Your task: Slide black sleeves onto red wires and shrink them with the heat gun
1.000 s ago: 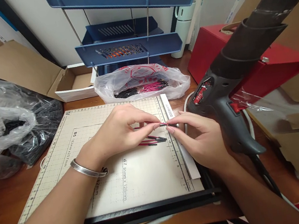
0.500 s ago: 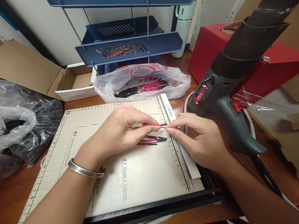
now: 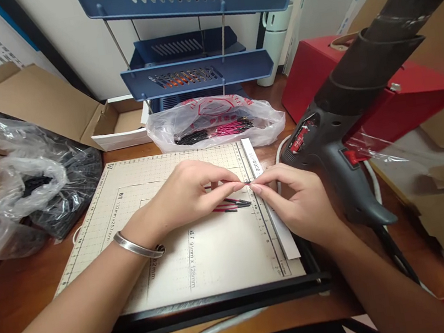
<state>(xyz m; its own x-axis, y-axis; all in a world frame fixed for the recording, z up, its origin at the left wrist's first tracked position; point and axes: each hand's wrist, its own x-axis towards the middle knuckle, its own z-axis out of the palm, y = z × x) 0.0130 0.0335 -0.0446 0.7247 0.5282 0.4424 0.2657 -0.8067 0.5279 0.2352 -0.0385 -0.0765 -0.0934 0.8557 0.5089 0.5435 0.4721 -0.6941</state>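
Between my two hands a thin wire (image 3: 247, 183) with a dark end is held over the right edge of a cream paper trimmer (image 3: 236, 259). My left hand (image 3: 190, 193) pinches it between thumb and index finger; the wrist above wears a silver bangle. From the right, the fingertips of my right hand (image 3: 299, 194) close on the same wire, very near the left fingertips. Several red wires with black ends (image 3: 231, 205) lie on the board just below my left fingers, partly hidden by that hand.
Behind the trimmer, a plastic bag (image 3: 265, 121) holds bundles of black and red wires. A heat gun (image 3: 338, 138) stands at the right before a red box (image 3: 300, 77). At the left are bags of black pieces (image 3: 67, 189). Blue shelves (image 3: 200, 75) rise at the back.
The red stretch of wire between my fingertips now shows dark, and my fingertips are slightly closer together. The whole view has shifted a little; the loose wires lie as before.
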